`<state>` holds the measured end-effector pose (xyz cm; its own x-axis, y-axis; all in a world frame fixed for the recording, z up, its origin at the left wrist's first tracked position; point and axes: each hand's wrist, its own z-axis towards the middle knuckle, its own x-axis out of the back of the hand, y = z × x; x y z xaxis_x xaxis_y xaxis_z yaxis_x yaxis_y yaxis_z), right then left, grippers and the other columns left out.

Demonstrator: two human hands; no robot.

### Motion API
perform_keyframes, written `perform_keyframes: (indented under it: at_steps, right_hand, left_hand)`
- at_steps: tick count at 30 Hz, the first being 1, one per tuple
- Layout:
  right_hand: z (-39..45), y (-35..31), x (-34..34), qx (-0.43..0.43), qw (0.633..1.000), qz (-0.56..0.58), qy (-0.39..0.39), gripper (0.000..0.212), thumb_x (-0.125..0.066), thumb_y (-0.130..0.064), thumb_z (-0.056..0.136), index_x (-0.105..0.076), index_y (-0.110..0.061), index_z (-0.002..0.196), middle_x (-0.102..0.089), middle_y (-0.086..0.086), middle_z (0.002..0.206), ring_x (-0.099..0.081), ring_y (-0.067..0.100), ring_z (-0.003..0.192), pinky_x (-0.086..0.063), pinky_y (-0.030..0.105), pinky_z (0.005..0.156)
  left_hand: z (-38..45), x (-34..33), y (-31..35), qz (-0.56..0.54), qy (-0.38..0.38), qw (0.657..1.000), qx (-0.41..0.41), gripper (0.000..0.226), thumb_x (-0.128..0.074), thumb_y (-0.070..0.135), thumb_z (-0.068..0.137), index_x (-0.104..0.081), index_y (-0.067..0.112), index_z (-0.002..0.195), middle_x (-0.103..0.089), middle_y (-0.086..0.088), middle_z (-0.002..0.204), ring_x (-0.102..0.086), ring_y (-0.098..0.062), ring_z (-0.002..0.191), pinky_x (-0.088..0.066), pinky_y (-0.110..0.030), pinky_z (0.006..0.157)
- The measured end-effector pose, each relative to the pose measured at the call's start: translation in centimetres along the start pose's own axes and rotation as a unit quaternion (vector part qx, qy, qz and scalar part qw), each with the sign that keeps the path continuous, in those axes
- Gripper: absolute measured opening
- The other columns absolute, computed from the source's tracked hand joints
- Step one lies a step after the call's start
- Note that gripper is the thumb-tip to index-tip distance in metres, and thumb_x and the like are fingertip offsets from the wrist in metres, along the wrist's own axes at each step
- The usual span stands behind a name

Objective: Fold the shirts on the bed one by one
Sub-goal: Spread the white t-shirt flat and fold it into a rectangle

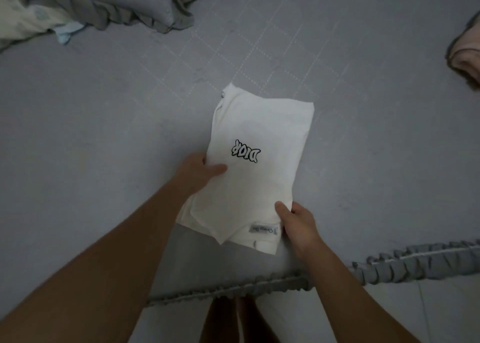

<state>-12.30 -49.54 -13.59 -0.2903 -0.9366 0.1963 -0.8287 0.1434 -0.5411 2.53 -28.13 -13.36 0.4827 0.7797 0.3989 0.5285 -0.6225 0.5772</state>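
Two hands, left hand and right hand, grip the folded white shirt.

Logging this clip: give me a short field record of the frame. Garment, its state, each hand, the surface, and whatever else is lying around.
garment: white T-shirt with a black-outlined logo
state: folded into a narrow rectangle, lying flat, neck label at the near end
left hand: left hand grips the shirt's left edge, thumb on top
right hand: right hand grips the near right corner
surface: grey quilted bedspread with a ruffled edge
other items: pillows far left; pink garment at right edge
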Motion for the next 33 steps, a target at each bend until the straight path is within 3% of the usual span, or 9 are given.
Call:
perform_keyframes:
  at_steps: [2, 5, 8, 12, 19, 22, 27, 29, 33]
  right_hand:
    - [-0.4, 0.3, 1.0, -0.009, 0.999, -0.034, -0.015, 0.014, -0.063, -0.026, 0.094, -0.071, -0.015, 0.097, -0.074, 0.007, 0.097, -0.070, 0.025, 0.092, -0.056, 0.042, 0.089]
    - [-1.2, 1.1, 2.7, -0.024, 0.996, -0.082, -0.023, 0.013, -0.065, -0.027, 0.091, -0.072, -0.016, 0.093, -0.075, 0.006, 0.093, -0.071, 0.024, 0.088, -0.057, 0.044, 0.088]
    - [-1.7, 1.5, 3.8, -0.015, 0.997, -0.061, -0.040, 0.012, -0.069, -0.029, 0.089, -0.072, -0.018, 0.093, -0.076, 0.003, 0.091, -0.073, 0.021, 0.086, -0.059, 0.039, 0.081]
    - [-3.5, 3.9, 4.7, -0.037, 0.993, -0.072, -0.081, 0.016, -0.072, -0.034, 0.087, -0.071, -0.024, 0.100, -0.076, -0.004, 0.094, -0.072, 0.013, 0.085, -0.057, 0.028, 0.073]
    - [-7.7, 4.2, 4.5, -0.049, 0.999, 0.002, -0.014, 0.008, -0.071, -0.020, 0.088, -0.075, -0.015, 0.091, -0.077, 0.003, 0.084, -0.072, 0.022, 0.080, -0.054, 0.029, 0.064]
    - [-8.9, 0.5, 5.2, -0.094, 0.991, 0.092, -0.042, 0.011, -0.072, -0.018, 0.086, -0.073, -0.010, 0.094, -0.076, 0.011, 0.085, -0.074, 0.026, 0.074, -0.057, 0.033, 0.058]
    - [-7.8, -6.1, 5.8, -0.042, 0.993, 0.098, -0.057, 0.020, -0.072, -0.016, 0.087, -0.061, -0.018, 0.105, -0.072, 0.002, 0.065, -0.065, 0.013, 0.050, -0.051, 0.024, 0.045]
    - [-6.5, -8.5, 5.4, -0.040, 0.992, 0.089, -0.078, 0.011, -0.066, -0.016, 0.090, -0.066, -0.013, 0.100, -0.068, 0.002, 0.059, -0.061, 0.010, 0.046, -0.050, 0.022, 0.044]
    - [-3.0, -11.0, 5.3, -0.110, 0.968, 0.189, -0.119, 0.028, -0.040, -0.017, 0.093, -0.065, -0.005, 0.086, -0.074, 0.009, 0.073, -0.070, 0.018, 0.057, -0.054, 0.021, 0.047]
  left_hand:
    - [-2.1, -1.3, -1.5, -0.027, -0.003, 0.999, 0.016, 0.031, -0.078, 0.030, 0.083, -0.073, 0.014, 0.109, -0.074, -0.004, 0.098, -0.070, -0.021, 0.088, -0.056, -0.036, 0.084]
    - [-6.1, -3.3, -4.8, -0.097, 0.012, 0.993, 0.070, 0.020, -0.078, 0.032, 0.083, -0.074, 0.019, 0.098, -0.076, 0.001, 0.089, -0.072, -0.014, 0.077, -0.057, -0.030, 0.071]
    - [-8.1, -4.2, -7.0, -0.164, 0.004, 0.981, 0.107, 0.013, -0.079, 0.033, 0.082, -0.074, 0.023, 0.089, -0.078, -0.001, 0.090, -0.075, -0.016, 0.080, -0.060, -0.033, 0.073]
    - [-10.8, -4.9, -8.7, -0.199, -0.035, 0.967, 0.157, 0.026, -0.081, 0.033, 0.077, -0.075, 0.015, 0.094, -0.078, -0.002, 0.086, -0.075, -0.018, 0.078, -0.057, -0.022, 0.059]
    - [-15.6, -4.6, -8.0, -0.300, 0.023, 0.925, 0.233, 0.028, -0.079, 0.020, 0.080, -0.069, 0.014, 0.105, -0.078, -0.008, 0.089, -0.074, -0.031, 0.082, -0.060, -0.040, 0.067]
    - [-16.3, -2.1, -5.3, -0.306, 0.007, 0.924, 0.230, 0.029, -0.075, 0.021, 0.082, -0.066, 0.017, 0.109, -0.077, -0.003, 0.085, -0.071, -0.028, 0.079, -0.053, -0.033, 0.058]
    - [-14.5, 1.5, 0.0, -0.287, -0.018, 0.947, 0.145, 0.033, -0.067, 0.023, 0.089, -0.062, 0.037, 0.118, -0.072, -0.004, 0.106, -0.063, -0.018, 0.077, -0.045, -0.026, 0.059]
    - [-13.0, 2.2, 2.0, -0.302, -0.047, 0.943, 0.128, 0.024, -0.059, 0.021, 0.091, -0.074, 0.027, 0.109, -0.071, -0.010, 0.117, -0.065, -0.021, 0.089, -0.048, -0.026, 0.062]
    - [-9.6, 3.0, 3.0, -0.484, -0.159, 0.855, 0.099, 0.052, -0.046, 0.012, 0.080, -0.058, 0.007, 0.131, -0.063, -0.014, 0.133, -0.060, -0.027, 0.124, -0.045, -0.038, 0.097]
